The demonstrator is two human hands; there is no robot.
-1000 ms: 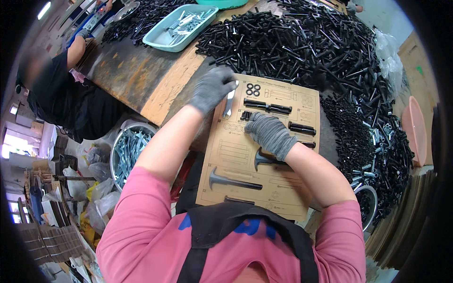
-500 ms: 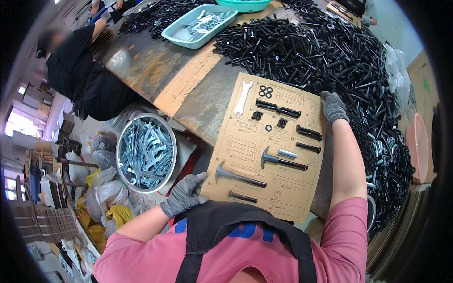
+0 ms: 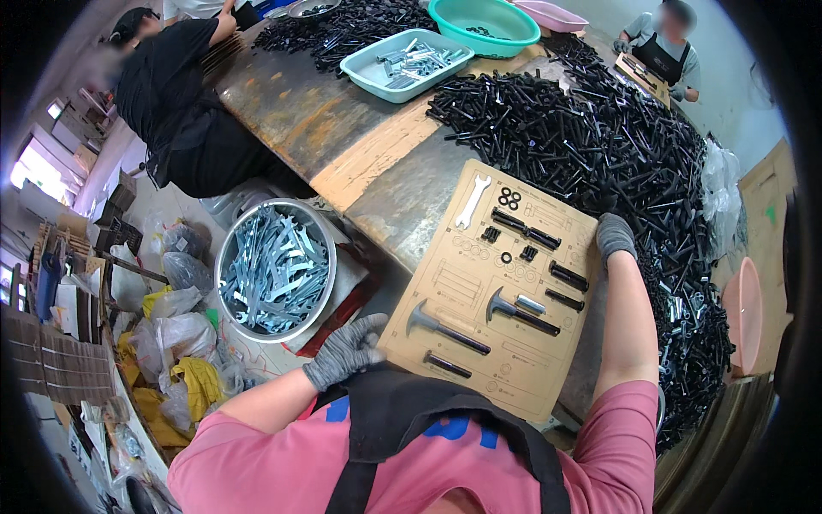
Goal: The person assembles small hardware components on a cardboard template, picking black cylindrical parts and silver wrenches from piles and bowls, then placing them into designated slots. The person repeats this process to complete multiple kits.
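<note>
1. We note one brown rectangular cardboard sheet with printed outlines (image 3: 535,398), lying aslant at the near table edge, its lower end close to the wearer's black apron (image 3: 411,403).
2. On it we count: one silver open-ended steel wrench (image 3: 473,202), upper left; four small black rings (image 3: 504,193) beside it; one separate black ring (image 3: 506,257) near mid-sheet.
3. Also two long black bolts (image 3: 509,221) end to end, and two clusters of short black screws (image 3: 491,234), too small to count singly.
4. Toward the right edge, two dark bars (image 3: 564,299), the upper thicker; one silver cylinder (image 3: 531,304) just beside the upper of two grey-headed, black-handled hammers (image 3: 535,324). One short black bar (image 3: 448,364) lies lowest.
5. Two hands, grey knit gloves. Left hand (image 3: 347,349): fingers bent at the lower left corner; we cannot tell whether they clamp it. Right hand (image 3: 615,238): fingers together at the upper right edge, thumb hidden, grip unclear.
6. Left of the sheet, one round metal bowl (image 3: 317,224) of silver wrenches, past counting.
7. Beyond, one heap of black bolts (image 3: 565,124), one pale turquoise tray (image 3: 368,84) of silver pieces, one round green basin (image 3: 497,50).
8. Three co-workers around the table (image 3: 282,116); the one upper right (image 3: 664,56) has a similar sheet.
</note>
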